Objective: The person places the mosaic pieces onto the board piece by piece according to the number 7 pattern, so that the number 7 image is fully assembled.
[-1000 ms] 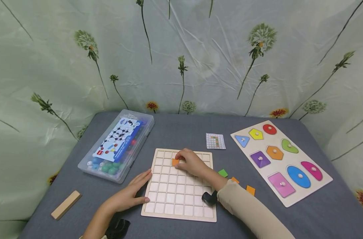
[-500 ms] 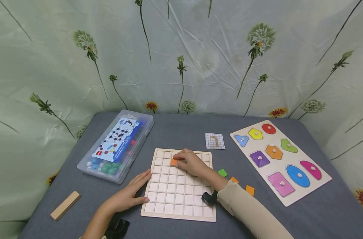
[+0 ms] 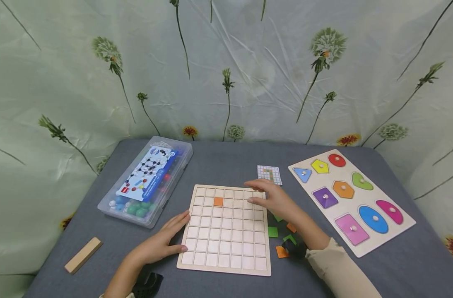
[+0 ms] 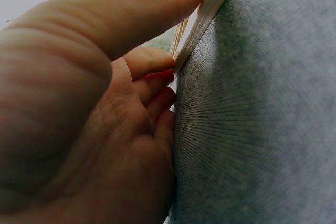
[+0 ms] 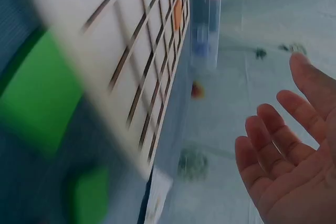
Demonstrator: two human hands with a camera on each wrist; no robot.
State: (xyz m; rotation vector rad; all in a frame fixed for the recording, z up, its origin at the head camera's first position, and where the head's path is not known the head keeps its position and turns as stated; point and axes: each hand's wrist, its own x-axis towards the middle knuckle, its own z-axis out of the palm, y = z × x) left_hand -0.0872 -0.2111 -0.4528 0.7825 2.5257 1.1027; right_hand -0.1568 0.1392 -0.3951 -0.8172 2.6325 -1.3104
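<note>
A wooden grid board point(image 3: 219, 236) lies flat on the table, with one orange square tile point(image 3: 218, 201) in a cell of its second row. My left hand point(image 3: 157, 244) rests against the board's left edge, fingers straight and thumb by the rim. My right hand point(image 3: 273, 198) hovers over the board's upper right corner with nothing between its fingers; the right wrist view shows the palm point(image 5: 294, 166) bare. Beside the board's right edge lie loose green tiles point(image 3: 273, 232) and orange tiles point(image 3: 282, 251), some partly hidden by the right arm.
A small pattern card point(image 3: 269, 174) lies behind the board, partly covered by the right hand. To the right is a knobbed shape puzzle point(image 3: 323, 215). A clear plastic box point(image 3: 148, 178) of coloured balls stands at the left, with a wooden block point(image 3: 83, 255) in front of it.
My right hand has let go of the orange tile, which now lies in its cell, and has moved right. More loose tiles show beside the board. My left hand has stayed put.
</note>
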